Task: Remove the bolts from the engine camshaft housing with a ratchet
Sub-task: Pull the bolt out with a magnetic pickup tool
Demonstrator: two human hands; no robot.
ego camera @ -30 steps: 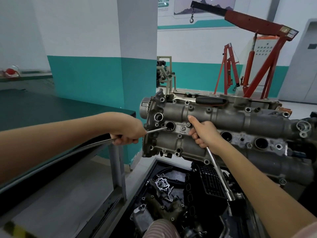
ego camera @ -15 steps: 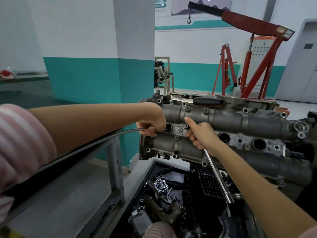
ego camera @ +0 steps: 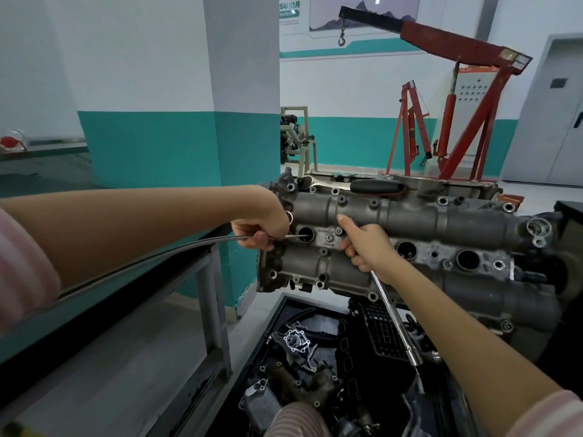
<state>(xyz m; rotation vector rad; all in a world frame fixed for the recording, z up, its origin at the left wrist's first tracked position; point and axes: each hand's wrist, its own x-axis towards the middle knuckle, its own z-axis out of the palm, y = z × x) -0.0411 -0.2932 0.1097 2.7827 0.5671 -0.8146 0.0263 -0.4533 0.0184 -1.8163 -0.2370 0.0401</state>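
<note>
Ratchet point(ego camera: 396, 320) in right hand point(ego camera: 367, 246)

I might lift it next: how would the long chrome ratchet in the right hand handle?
The long chrome ratchet looks a straight steel bar, so probably stiff and fairly heavy. Its polished shaft may be slippery. The right hand grips only its top, so the free end could swing.

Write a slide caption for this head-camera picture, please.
Right hand grips a chrome ratchet on the grey cast-metal camshaft housing; left hand holds a thin metal rod.
</note>
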